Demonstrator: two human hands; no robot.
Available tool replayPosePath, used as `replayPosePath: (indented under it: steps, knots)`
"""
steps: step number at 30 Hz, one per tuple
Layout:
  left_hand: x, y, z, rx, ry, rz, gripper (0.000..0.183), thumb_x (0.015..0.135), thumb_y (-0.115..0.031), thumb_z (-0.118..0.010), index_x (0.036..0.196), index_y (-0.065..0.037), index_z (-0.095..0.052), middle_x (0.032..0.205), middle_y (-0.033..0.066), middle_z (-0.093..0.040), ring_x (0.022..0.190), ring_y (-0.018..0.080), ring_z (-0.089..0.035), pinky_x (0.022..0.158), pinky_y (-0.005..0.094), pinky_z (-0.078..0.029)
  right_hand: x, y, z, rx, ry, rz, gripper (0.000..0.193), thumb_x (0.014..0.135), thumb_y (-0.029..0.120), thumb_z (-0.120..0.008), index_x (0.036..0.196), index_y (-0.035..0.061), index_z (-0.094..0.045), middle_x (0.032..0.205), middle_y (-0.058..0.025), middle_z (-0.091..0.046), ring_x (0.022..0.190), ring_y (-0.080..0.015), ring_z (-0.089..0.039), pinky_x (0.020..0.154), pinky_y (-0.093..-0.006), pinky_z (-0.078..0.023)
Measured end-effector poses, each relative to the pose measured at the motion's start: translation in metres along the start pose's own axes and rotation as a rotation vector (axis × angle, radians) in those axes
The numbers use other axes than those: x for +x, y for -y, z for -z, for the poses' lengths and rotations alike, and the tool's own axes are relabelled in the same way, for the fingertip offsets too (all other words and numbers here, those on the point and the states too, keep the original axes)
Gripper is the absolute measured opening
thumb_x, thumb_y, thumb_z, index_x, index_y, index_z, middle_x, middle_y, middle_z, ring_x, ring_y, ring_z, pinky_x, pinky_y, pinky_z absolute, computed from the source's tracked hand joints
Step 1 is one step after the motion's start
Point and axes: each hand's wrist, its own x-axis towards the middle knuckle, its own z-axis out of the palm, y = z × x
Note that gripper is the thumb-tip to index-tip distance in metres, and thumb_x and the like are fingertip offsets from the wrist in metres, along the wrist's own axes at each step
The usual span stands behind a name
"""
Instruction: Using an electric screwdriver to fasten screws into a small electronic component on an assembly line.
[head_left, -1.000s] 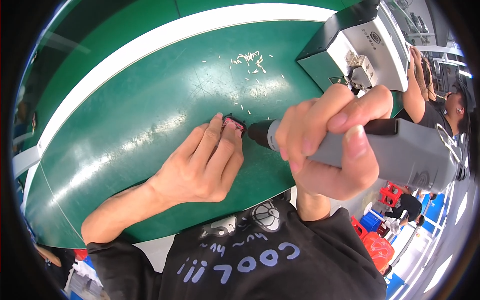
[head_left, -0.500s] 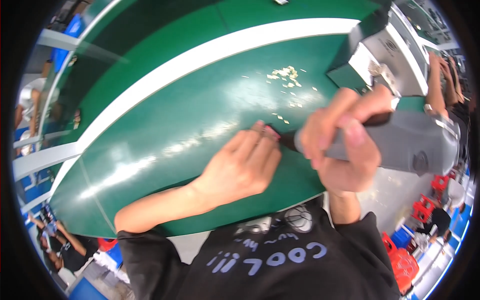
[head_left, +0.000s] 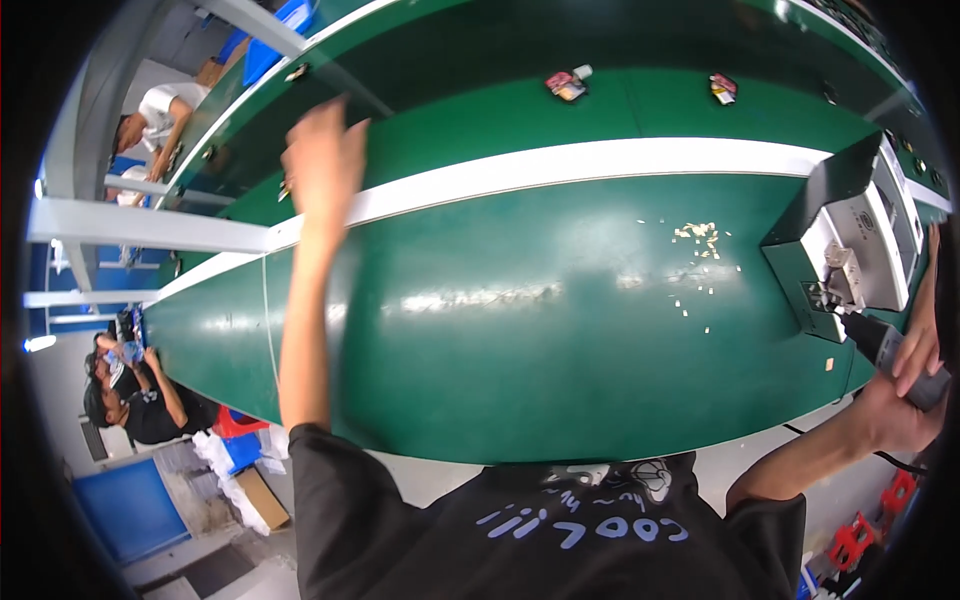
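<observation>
My left hand (head_left: 325, 160), blurred, reaches over the green conveyor belt (head_left: 430, 155) at the far left. Its fingers look apart, and I see nothing in them. Beside its wrist lies a small part (head_left: 285, 190), mostly hidden. Over at the right, my right hand (head_left: 908, 385) is wrapped around a grey electric screwdriver (head_left: 872, 338). The driver's dark tip points at the metal front of a screw feeder box (head_left: 870, 240), white and dark green. Whether the tip touches it, I cannot tell.
Small pale chips (head_left: 700, 238) lie scattered on the green worktable (head_left: 480, 380). A white rail (head_left: 560, 168) divides table from belt, where small assemblies (head_left: 567, 85) sit. Grey frame posts (head_left: 150, 222) stand at left. Other people work at both sides.
My left hand has left the small pinkish part at mid-table and swung far left over the belt. My right hand carried the screwdriver right to the feeder. The view has shifted.
</observation>
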Motion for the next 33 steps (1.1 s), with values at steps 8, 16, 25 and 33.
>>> replayPosePath:
  steps: [8,16,25,33]
  knots:
    - [-0.067,0.195,-0.059,-0.194,0.108,0.187,0.038,0.105,-0.024,-0.059,0.131,0.002,-0.063,0.123,0.0232,-0.07,0.111,0.0365,-0.068,0.096,0.0417,-0.051,0.035,0.023,0.017,-0.123,0.084,0.03,0.031,0.097,0.029,-0.052,0.101,0.0003,-0.061,0.085,-0.0069,-0.052,0.042,-0.0088,-0.041,0.046,-0.0253,-0.038]
    - [-0.057,-0.067,0.023,-0.669,0.178,0.078,0.026,0.101,-0.007,-0.064,0.126,0.0,-0.062,0.119,0.0137,-0.067,0.108,0.0216,-0.066,0.092,0.0327,-0.052,0.04,0.004,-0.037,-0.129,-0.314,-0.164,0.033,0.1,0.025,-0.049,0.085,-0.0034,-0.054,0.059,-0.0108,-0.05,0.035,-0.0175,-0.041,0.037,-0.0301,-0.037]
    - [-0.091,-0.208,0.106,-0.822,0.372,-0.693,0.051,0.072,-0.012,-0.086,0.118,0.0,-0.065,0.119,0.0143,-0.063,0.105,0.0339,-0.062,0.088,0.0431,-0.054,0.03,-0.004,-0.003,-0.18,0.037,0.07,0.027,0.102,0.022,-0.042,0.096,0.0019,-0.058,0.077,-0.0127,-0.056,0.038,-0.0146,-0.038,0.04,-0.0321,-0.035]
    - [-0.087,-0.219,0.12,-0.758,0.301,-1.007,0.043,0.075,-0.001,-0.068,0.116,0.008,-0.067,0.115,0.0176,-0.064,0.092,0.0274,-0.064,0.078,0.0373,-0.055,0.025,-0.02,-0.002,-0.103,0.117,-0.066,0.025,0.104,0.025,-0.041,0.103,0.0041,-0.056,0.077,-0.0119,-0.052,0.04,-0.0151,-0.04,0.041,-0.0323,-0.034]
